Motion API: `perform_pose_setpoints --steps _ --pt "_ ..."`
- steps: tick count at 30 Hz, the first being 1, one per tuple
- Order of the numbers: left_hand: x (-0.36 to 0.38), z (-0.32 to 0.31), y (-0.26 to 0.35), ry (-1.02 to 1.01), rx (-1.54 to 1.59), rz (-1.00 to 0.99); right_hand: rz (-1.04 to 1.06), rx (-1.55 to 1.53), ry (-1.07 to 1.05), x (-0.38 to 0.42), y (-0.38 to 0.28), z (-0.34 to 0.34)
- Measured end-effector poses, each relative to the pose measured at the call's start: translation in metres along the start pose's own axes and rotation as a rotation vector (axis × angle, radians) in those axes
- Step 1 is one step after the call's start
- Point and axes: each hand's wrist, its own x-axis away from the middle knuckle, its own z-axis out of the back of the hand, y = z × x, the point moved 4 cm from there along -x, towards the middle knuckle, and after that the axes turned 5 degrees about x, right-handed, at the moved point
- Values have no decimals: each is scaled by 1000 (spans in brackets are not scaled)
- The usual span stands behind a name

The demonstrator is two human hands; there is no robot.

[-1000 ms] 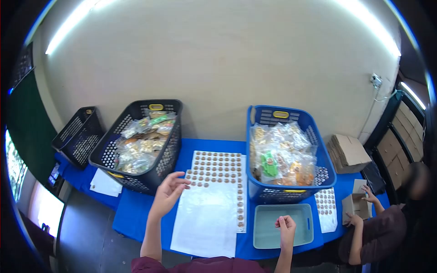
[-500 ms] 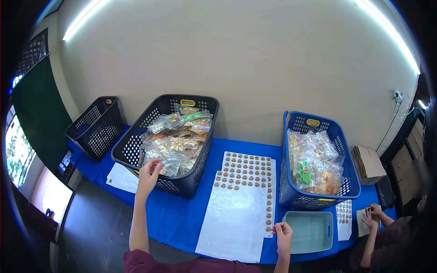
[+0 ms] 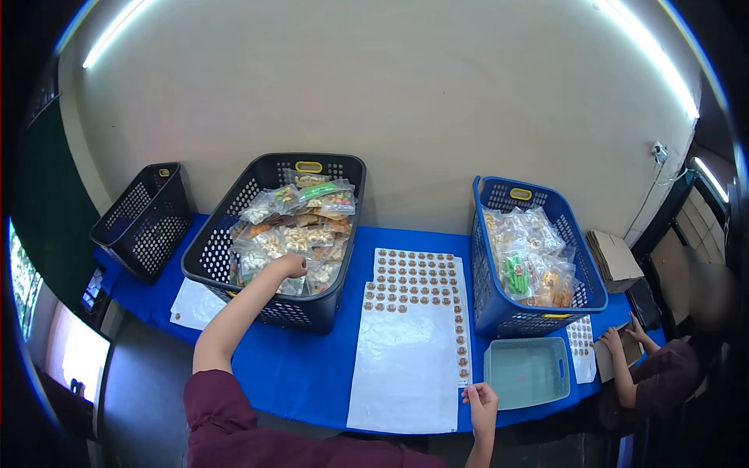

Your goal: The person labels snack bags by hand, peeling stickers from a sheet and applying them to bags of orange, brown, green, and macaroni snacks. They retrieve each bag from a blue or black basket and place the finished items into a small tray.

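Note:
My left hand (image 3: 290, 267) reaches into the large black basket (image 3: 349, 234) and is closed, fingers curled down against the clear snack packets (image 3: 269, 242); what it grips is hidden. The packets hold pale, orange and green pieces. My right hand (image 3: 481, 398) is pinched by the lower right corner of a white sheet (image 3: 402, 366). Anything between its fingertips is too small to make out. Rows of round brown stickers (image 3: 413, 277) cover the upper part and right strip of the sheets.
A blue basket (image 3: 477, 257) holds more bagged snacks, with a pale green tray (image 3: 566, 394) in front. A smaller black basket (image 3: 144, 226) stands far left, near another white sheet (image 3: 195, 304). At right, a person (image 3: 663, 374) handles a cardboard piece beside stacked cardboard (image 3: 614, 261).
My left hand has moved right and further in over the packets, its fingers curling down. My right hand stays pinched near the sheet's corner. The person at right has shifted the cardboard piece.

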Motion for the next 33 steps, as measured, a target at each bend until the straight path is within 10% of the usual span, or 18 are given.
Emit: perform_pose_setpoints --steps 33 --pt "2 1 -12 -63 -200 174 3 363 -142 43 -2 -8"
